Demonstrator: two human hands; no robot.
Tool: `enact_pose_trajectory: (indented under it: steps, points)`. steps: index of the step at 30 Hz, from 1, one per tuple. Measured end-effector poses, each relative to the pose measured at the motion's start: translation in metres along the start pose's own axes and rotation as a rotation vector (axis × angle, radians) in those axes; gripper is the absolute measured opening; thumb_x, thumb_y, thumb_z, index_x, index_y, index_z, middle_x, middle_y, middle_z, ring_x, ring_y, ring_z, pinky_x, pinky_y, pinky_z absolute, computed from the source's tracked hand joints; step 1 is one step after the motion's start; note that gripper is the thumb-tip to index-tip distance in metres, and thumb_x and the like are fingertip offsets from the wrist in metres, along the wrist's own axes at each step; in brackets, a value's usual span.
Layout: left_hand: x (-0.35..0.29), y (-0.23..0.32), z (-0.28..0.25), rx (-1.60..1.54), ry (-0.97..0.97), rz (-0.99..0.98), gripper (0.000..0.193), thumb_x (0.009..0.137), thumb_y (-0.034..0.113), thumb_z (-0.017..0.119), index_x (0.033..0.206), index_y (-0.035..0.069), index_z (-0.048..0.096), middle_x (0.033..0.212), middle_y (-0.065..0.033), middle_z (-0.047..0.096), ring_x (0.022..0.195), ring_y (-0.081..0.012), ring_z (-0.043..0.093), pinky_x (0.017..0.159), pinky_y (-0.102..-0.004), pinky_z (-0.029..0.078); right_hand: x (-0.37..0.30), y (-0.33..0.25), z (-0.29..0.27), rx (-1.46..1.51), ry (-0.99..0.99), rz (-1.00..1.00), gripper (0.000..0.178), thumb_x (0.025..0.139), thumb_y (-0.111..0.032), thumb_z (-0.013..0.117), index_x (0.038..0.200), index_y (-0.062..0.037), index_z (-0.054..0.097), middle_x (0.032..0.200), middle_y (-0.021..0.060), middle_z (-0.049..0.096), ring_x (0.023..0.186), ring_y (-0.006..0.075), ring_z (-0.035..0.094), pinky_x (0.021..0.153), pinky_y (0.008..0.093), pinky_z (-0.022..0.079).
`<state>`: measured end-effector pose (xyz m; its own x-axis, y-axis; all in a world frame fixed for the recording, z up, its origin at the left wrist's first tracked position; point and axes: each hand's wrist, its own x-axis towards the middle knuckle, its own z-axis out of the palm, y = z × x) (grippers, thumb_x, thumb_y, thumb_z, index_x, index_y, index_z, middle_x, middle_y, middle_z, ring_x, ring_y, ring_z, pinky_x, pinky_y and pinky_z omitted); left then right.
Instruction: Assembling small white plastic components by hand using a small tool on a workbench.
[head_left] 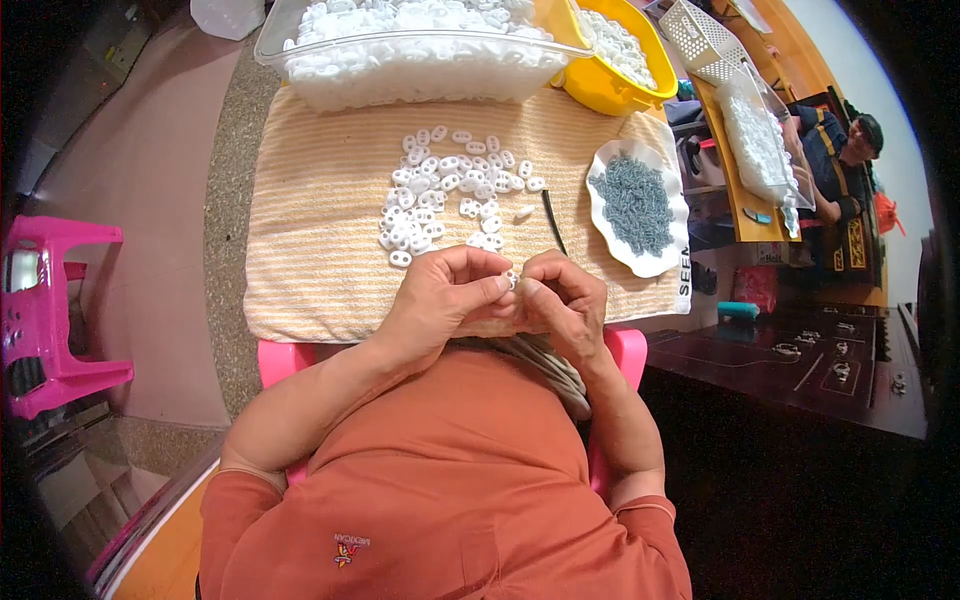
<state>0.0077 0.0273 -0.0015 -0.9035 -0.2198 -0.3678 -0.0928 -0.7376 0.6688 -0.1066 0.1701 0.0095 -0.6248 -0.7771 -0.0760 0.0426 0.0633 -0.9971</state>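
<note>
My left hand (440,295) pinches a small white oval plastic piece with two holes (512,281) between thumb and fingers at the near edge of the towel. Close against it, my right hand (570,303) is closed at the same piece; whatever small part its fingertips hold is hidden. Just beyond my hands, many similar white two-holed pieces (425,185) lie loose on the striped towel (320,230). A thin black stick (553,222) rests past my right hand. Right of it, a white wavy-rimmed dish (597,182) holds a heap of small grey-blue pieces (637,205).
A clear bin (420,42) of white pieces stands at the far edge, beside a yellow basin (612,92). On the left is a pink stool (70,300). At the right, another person (835,150) sits by an orange table with a clear bin (760,140) of white pieces.
</note>
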Motion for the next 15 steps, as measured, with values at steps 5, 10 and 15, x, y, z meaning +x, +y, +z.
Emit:
enact_pose_trajectory:
  steps: [5,10,15]
  points:
    - [0.0,-0.0003,-0.0002,-0.003,0.005,0.0,0.018,0.09,0.006,0.064,0.106,-0.002,0.06,0.092,-0.0068,0.065,0.08,-0.0119,0.065,0.073,-0.0247,0.057,0.0,-0.0001,0.0007,0.012,0.003,-0.004,0.004,0.085,0.002,0.056,0.081,0.0024,0.058,0.084,0.0027,0.055,0.074,0.0065,0.053,0.065,0.0213,0.044]
    - [-0.0001,0.0005,0.0001,0.004,0.003,-0.001,0.017,0.09,0.006,0.063,0.105,-0.001,0.06,0.09,-0.0073,0.066,0.081,-0.013,0.066,0.075,-0.0266,0.058,-0.0001,-0.0011,0.0006,0.005,-0.011,0.008,0.004,0.085,0.002,0.056,0.081,0.0023,0.057,0.085,0.0031,0.056,0.075,0.0068,0.054,0.065,0.0216,0.045]
    - [-0.0004,0.0006,-0.0001,0.011,0.0,-0.008,0.016,0.09,0.005,0.063,0.105,-0.001,0.061,0.09,-0.0072,0.066,0.08,-0.0128,0.066,0.074,-0.0265,0.058,-0.0001,-0.0019,0.0002,-0.011,-0.02,0.011,0.004,0.086,0.001,0.056,0.081,0.0022,0.058,0.085,0.0038,0.057,0.076,0.0074,0.056,0.067,0.0221,0.046]
